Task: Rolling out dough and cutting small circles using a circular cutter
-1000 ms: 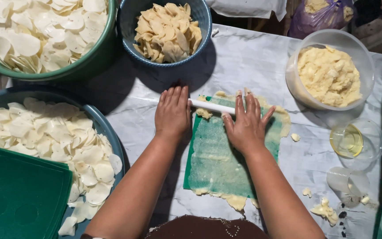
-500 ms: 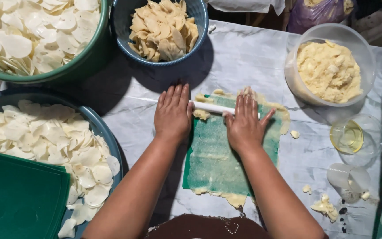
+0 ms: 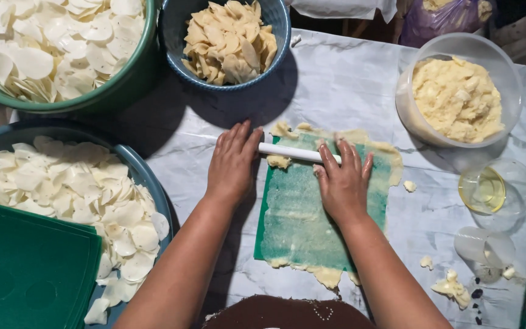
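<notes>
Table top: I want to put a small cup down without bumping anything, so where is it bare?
Bare cloth lies between the blue bowl and the clear tub, above the green mat. The left side is crowded with basins; the right edge holds an oil dish and dough scraps.

Bare table (image 3: 348, 91) is lying open beyond the rolling pin (image 3: 293, 152). Bowls are crowding the left; a dough tub (image 3: 458, 97) is blocking the right

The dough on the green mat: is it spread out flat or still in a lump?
Spread flat. The dough covers the green mat thinly, green showing through, ragged edges spilling past it.
</notes>
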